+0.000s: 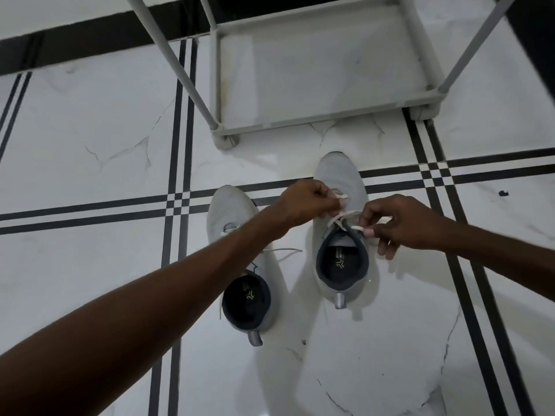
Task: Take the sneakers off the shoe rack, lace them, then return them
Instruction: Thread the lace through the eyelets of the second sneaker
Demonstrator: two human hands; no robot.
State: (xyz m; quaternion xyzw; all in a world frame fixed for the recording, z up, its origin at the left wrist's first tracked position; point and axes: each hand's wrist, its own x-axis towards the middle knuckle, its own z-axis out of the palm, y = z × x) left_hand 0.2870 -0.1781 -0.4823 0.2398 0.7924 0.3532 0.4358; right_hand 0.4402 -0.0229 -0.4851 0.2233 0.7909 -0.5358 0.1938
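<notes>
Fingers (368,232) over white marble floor (90,145)

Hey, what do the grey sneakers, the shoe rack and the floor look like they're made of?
Sneakers: likely knit fabric, matte; a fine woven texture shows on the toes, with darker padded collars.
Shoe rack: probably plastic or painted metal tubes with moulded corner joints; smooth, pale grey.
Floor: looks like glossy marble-pattern tile; reflections, grey veins, black inlaid stripes.

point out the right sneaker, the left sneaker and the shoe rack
right sneaker (338,175), head view, on its grey toe
left sneaker (229,205), head view, on its toe, clear of the arm
shoe rack (315,121), head view, on the bottom shelf's front rail
</notes>
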